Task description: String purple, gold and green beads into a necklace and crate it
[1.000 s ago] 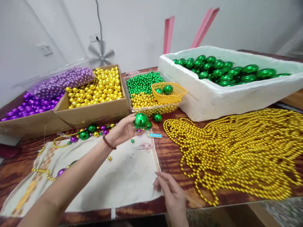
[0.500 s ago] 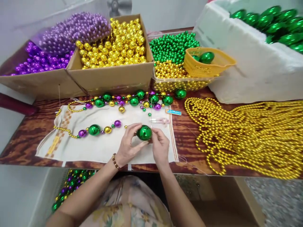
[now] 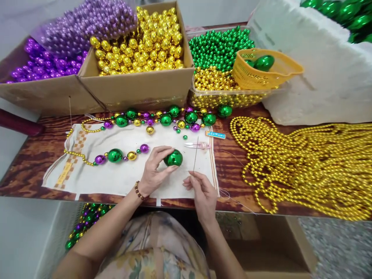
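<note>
- Underneath it all, a dark wooden table [image 3: 29, 162] runs across the view, with the person seated at its near edge.
- A white foam box [image 3: 319, 77] stands at the far right, with shiny green balls showing over its rim.
- A wide heap of gold bead strings [image 3: 314, 166] lies on the table in front of that box.
- Two cardboard boxes stand at the far left: the gold-ball box [image 3: 139, 91], and beside it the purple-ball box [image 3: 40, 95].
- A white cloth [image 3: 116, 178] is spread flat before the person, under both hands.
- A clear tray [image 3: 221, 101] of small green and gold beads sits between the gold-ball box and the foam box.
- A yellow basket [image 3: 250, 75] rests tilted on the tray, with a green ball or two inside.
- The left hand [image 3: 152, 172] is over the cloth, with its thumb and fingers closed round a green ball [image 3: 173, 158], just above the cloth's middle.
- The right hand [image 3: 202, 192] is near the cloth's right edge, pinching a needle [image 3: 195, 154] that stands almost upright just right of the ball, not touching it.
- A row of mixed beads [image 3: 165, 119] lies along the cloth's far edge.
- A shorter bead strand [image 3: 115, 155] lies left of the held ball.
- Small scissors [image 3: 199, 145] lie behind the needle.
</note>
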`<state>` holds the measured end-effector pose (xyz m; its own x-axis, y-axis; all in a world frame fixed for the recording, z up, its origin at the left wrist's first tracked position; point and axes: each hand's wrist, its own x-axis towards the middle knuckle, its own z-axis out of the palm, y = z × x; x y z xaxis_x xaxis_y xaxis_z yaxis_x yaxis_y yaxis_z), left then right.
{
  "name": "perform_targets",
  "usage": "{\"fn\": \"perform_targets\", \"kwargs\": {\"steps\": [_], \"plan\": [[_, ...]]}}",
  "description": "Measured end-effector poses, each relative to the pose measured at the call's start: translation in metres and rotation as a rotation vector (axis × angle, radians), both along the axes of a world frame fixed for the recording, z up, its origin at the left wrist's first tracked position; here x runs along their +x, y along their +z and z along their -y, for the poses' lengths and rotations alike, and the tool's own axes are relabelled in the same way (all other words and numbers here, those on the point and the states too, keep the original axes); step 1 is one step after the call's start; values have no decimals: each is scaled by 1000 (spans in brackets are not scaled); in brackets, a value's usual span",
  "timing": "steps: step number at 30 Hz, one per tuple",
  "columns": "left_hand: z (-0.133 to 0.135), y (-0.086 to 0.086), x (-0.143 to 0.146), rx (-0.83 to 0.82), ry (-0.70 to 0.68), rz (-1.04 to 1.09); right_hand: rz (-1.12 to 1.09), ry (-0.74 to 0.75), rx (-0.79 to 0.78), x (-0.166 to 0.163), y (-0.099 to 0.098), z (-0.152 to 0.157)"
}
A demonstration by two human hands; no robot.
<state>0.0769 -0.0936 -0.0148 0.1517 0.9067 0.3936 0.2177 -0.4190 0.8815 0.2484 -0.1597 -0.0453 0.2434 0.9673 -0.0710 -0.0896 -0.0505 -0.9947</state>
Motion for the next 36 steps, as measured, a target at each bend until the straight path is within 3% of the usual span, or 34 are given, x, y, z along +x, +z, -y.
{"fn": "perform_targets", "kwargs": {"steps": [3, 7, 12, 16, 36], "plan": [[-8, 4, -1, -67, 26, 102, 46, 32, 49, -1, -5, 15], [-27, 18, -5, -311, 103, 464, 128, 131, 132, -5, -10, 26], [-43, 40, -11, -492, 59, 766, 235, 242, 208, -9, -9, 28], [-44, 47, -11, -517, 30, 810, 257, 261, 206, -13, -6, 27], [-37, 41, -2, -576, 31, 839, 177, 249, 123, -21, -5, 21]]}}
